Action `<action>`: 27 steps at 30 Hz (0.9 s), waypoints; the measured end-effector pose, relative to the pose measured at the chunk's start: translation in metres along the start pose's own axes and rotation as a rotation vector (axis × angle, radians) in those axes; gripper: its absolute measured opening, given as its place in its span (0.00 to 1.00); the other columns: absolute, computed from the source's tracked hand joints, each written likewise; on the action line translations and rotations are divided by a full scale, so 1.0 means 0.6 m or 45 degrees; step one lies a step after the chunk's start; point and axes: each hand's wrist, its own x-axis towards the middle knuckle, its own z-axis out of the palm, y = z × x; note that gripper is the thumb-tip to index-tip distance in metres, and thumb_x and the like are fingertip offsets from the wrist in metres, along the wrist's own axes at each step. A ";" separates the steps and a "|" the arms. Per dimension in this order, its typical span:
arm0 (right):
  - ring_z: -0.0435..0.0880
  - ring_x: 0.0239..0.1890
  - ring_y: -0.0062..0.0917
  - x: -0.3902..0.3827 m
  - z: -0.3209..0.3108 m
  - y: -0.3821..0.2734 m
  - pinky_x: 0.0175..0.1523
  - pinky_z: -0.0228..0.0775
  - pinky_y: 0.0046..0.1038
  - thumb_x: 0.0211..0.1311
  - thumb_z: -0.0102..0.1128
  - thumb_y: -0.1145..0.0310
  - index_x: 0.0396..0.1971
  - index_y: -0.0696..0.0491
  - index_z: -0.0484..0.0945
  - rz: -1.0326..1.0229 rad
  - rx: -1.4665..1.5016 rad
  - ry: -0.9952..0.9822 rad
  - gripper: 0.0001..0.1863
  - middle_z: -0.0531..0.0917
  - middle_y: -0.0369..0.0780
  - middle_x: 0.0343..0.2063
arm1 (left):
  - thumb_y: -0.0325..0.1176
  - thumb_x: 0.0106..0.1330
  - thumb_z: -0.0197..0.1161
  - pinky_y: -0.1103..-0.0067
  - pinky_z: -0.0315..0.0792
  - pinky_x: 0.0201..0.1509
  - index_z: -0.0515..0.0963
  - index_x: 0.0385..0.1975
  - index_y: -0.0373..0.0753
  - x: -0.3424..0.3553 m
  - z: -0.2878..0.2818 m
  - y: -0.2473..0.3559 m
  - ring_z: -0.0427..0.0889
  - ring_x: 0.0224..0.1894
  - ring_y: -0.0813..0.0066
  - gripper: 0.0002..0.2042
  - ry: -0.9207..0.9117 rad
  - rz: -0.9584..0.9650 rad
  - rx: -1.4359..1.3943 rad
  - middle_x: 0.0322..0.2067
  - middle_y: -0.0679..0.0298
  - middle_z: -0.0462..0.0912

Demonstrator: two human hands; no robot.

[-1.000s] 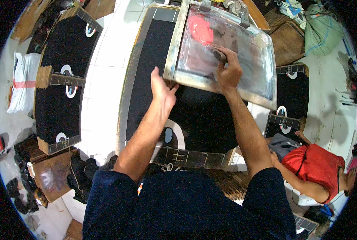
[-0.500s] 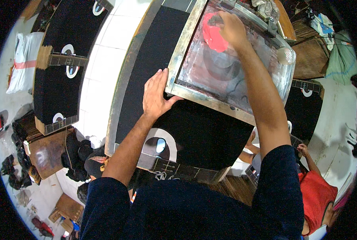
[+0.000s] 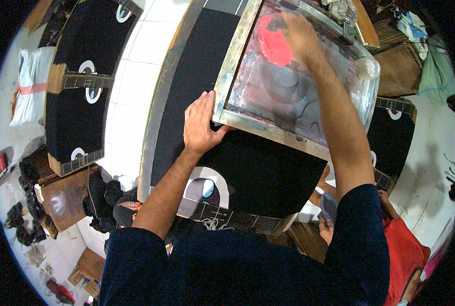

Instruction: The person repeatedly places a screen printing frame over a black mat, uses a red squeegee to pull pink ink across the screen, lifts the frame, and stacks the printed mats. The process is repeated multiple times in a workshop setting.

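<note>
My left hand grips the near left corner of a wooden-edged printing screen. Its fingers lie along the left side and the thumb along the near edge. On the mesh, toward the far left, is a puddle of bright pink ink. My right hand, blurred, is closed at the ink's right edge on a small dark tool, mostly covered by the fingers. Black fabric with a printed white and grey eye shape lies under and in front of the screen.
A white container sits at the screen's right edge. Another board with black fabric stands left, past a white tiled strip. A person in red is close at my right, near a hand with a grey piece.
My right hand has shifted slightly right and is blurred by motion. The left hand keeps its place on the screen. At the right, the other person's hand and a grey piece have come into view.
</note>
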 end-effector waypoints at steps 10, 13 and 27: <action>0.82 0.52 0.43 -0.115 -0.056 -0.063 0.51 0.75 0.48 0.59 0.64 0.71 0.40 0.51 0.80 0.051 -0.091 -0.082 0.09 0.84 0.43 0.43 | 0.42 0.45 0.85 0.57 0.51 0.81 0.59 0.75 0.32 0.001 0.007 0.001 0.62 0.76 0.50 0.55 0.076 -0.021 -0.295 0.71 0.45 0.66; 0.83 0.51 0.44 -0.072 -0.070 -0.044 0.54 0.76 0.46 0.56 0.69 0.72 0.43 0.53 0.82 -0.018 0.125 -0.066 0.14 0.85 0.45 0.44 | 0.38 0.49 0.83 0.58 0.61 0.77 0.61 0.74 0.37 -0.008 0.022 -0.004 0.66 0.74 0.47 0.51 0.174 0.063 -0.355 0.72 0.43 0.65; 0.86 0.48 0.47 0.031 -0.048 0.021 0.49 0.78 0.41 0.55 0.74 0.69 0.51 0.54 0.81 -0.145 0.196 -0.180 0.22 0.87 0.49 0.43 | 0.32 0.55 0.81 0.58 0.72 0.67 0.63 0.75 0.45 -0.029 0.040 -0.019 0.71 0.70 0.43 0.46 0.219 0.118 -0.492 0.74 0.40 0.61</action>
